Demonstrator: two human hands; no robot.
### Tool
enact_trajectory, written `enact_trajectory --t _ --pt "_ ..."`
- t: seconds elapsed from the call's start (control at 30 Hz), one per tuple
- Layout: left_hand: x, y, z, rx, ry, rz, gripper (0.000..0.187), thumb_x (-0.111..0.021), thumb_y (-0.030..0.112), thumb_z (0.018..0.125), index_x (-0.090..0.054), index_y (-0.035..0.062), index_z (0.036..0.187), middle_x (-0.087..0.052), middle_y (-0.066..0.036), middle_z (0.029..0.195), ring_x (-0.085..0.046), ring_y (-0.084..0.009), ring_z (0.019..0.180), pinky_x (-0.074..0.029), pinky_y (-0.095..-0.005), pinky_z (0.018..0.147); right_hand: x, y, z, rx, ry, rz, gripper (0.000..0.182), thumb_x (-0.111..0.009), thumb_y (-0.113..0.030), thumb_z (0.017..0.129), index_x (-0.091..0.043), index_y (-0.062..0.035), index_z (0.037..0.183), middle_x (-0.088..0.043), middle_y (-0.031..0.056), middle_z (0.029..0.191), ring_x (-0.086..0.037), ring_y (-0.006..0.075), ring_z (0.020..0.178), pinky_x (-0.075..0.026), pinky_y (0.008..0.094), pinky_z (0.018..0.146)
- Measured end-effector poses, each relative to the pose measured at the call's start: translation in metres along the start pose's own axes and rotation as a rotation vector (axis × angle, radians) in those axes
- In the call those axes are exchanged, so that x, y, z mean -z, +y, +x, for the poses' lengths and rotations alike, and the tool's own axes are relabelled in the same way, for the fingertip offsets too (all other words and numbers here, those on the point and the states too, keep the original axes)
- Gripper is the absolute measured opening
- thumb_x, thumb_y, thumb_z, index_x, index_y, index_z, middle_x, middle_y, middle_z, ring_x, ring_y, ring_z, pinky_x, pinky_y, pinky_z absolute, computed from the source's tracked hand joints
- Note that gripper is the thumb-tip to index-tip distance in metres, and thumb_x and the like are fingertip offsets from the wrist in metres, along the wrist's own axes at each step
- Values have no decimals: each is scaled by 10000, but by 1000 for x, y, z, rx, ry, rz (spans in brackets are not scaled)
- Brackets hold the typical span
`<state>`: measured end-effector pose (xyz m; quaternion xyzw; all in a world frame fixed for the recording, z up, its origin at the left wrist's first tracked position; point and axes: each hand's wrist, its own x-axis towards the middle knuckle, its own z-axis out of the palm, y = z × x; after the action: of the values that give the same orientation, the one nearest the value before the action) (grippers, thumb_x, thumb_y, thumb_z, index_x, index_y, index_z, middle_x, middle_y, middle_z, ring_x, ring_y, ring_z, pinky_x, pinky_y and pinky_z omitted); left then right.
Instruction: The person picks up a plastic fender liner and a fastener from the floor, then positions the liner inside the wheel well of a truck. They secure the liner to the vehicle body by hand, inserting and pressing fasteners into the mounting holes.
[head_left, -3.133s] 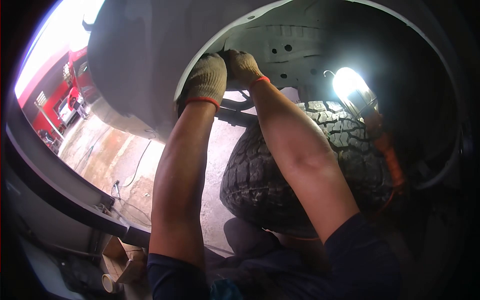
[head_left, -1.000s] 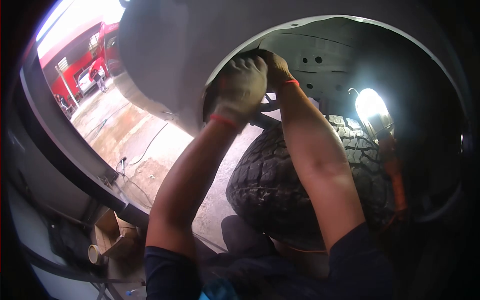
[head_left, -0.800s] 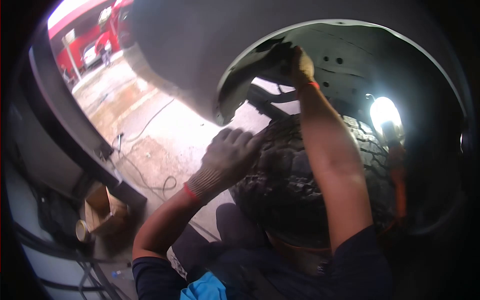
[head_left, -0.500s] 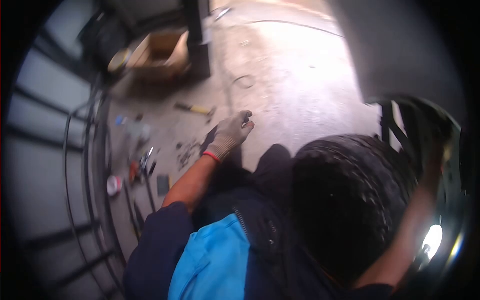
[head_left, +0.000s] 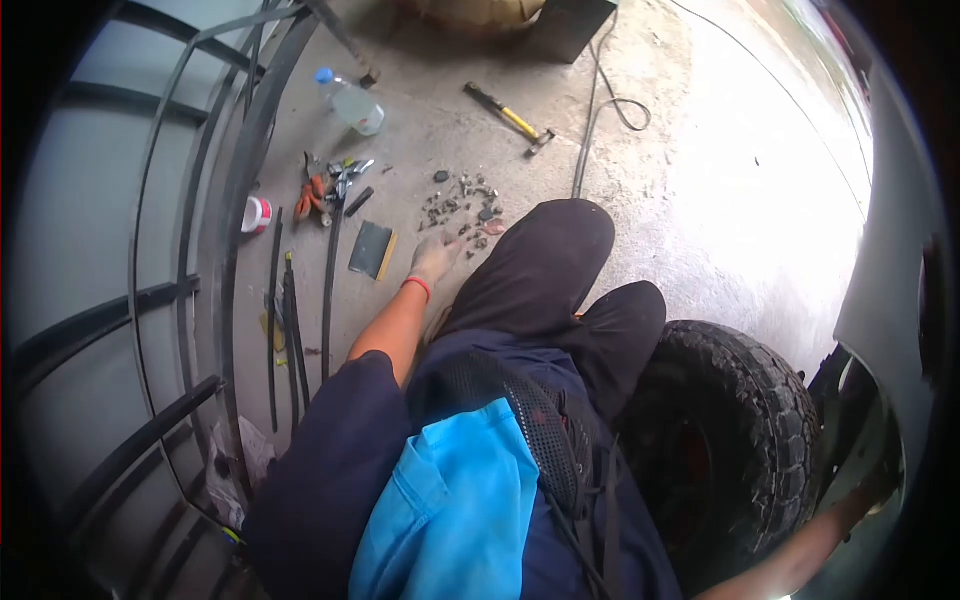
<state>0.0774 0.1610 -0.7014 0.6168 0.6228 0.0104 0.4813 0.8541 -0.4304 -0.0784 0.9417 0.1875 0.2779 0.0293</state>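
1. Most of the ground is taken up by a concrete floor (head_left: 700, 200), washed out bright toward the upper right.
2. A grey body panel (head_left: 895, 250) is seen curving down the right edge, with the wheel arch below it.
3. A knobby tire (head_left: 745, 430) is parked lower right, pressed up against the person's dark trouser leg (head_left: 540, 265).
4. Dark metal railing bars (head_left: 180, 300) are swept across the whole left side.
5. A few long black strips (head_left: 290, 330) are laid out on the floor just beside the bars.
6. A yellow-handled hammer (head_left: 505, 112) is left lying near the top, next to a black cable (head_left: 590, 120).
7. A clear plastic bottle (head_left: 352, 102) with a blue cap is lying on its side, upper left.
8. A dark flat pad (head_left: 372, 250) with a yellowish edge is sat between the strips and the gloved hand.
9. The left hand (head_left: 435, 262), in a knit glove with a red cuff, is stretched out low over the floor, fingers loose and apart, nothing gripped. It's right at the near edge of the small parts.
10. Those small parts (head_left: 462, 205), a scatter of dark clips or fasteners, are spread on the floor just past the fingertips, beside the knee.
11. Orange-handled pliers (head_left: 315, 192) and a small roll of tape (head_left: 257, 213) are parked near the bars.
12. The right hand (head_left: 880, 485) is reached up behind the tire into the arch; its grip can't be made out, too dark and cut off.
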Motion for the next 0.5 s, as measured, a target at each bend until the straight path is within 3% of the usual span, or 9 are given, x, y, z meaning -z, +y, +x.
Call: enact_trajectory --t 0.07,0.13,0.27,0.37,0.43,0.5 --pt "-5 -45 -13 88 -105 202 346 -639 286 838 -732 60 1083 -734 -205 1018 -706 -327 987 -529 -427 883 8 5 -3 40 -11 -59 453 -477 -439 1018 -636 -70 1228 -666 104 1167 -631 274 1121 -483 427 1021" --pt "-26 -113 -15 249 -137 277 392 -627 308 825 -719 46 1101 -708 -252 1087 -681 -382 1060 -517 -459 935 15 16 -5 82 -17 -116 441 -481 -429 1016 -645 -69 1210 -672 104 1149 -635 279 1116 -487 432 1022" --pt "-7 -126 -59 325 -190 361 426 -611 323 828 -706 40 1132 -703 -253 1097 -684 -384 1049 -524 -455 926 21 35 -6 182 -26 -245 417 -489 -409 1012 -664 -67 1174 -684 104 1113 -643 289 1106 -493 441 1024" --pt "10 -100 -75 389 -250 318 425 -591 335 844 -705 48 1137 -706 -240 1107 -682 -376 1056 -521 -452 933 23 52 3 339 -26 -412 401 -494 -393 1009 -678 -65 1148 -693 104 1086 -649 297 1098 -498 449 1025" --pt "39 -48 -96 369 -315 302 389 -554 305 894 -711 71 1162 -671 -209 1228 -626 -377 1182 -491 -462 1013 13 71 11 525 8 -618 391 -498 -383 1007 -687 -64 1130 -699 104 1068 -653 302 1093 -501 454 1026" --pt "56 -3 -116 298 -221 252 385 -555 303 885 -720 72 1145 -690 -202 1185 -646 -375 1140 -496 -458 993 10 72 3 592 -12 -676 397 -484 -387 1005 -687 -62 1106 -690 107 1031 -651 303 1088 -474 478 1047"
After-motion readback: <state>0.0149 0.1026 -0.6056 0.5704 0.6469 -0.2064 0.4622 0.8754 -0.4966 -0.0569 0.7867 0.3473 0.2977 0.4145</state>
